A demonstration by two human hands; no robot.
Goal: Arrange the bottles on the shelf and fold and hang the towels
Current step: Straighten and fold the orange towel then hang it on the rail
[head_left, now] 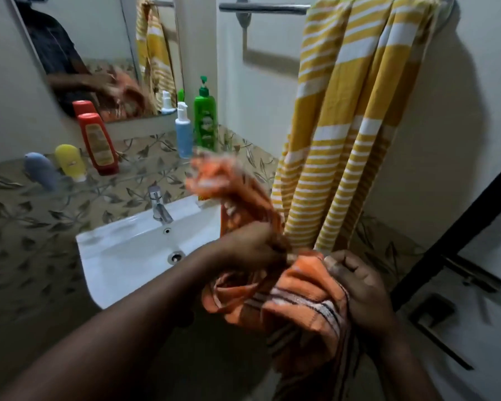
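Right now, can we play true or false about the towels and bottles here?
1. The left hand and the right hand both grip the orange towel. True.
2. The yellow striped towel lies in the sink. False: it hangs over the towel bar.
3. The green pump bottle stands beside the blue pump bottle. True.
4. The red bottle lies flat. False: it stands up.
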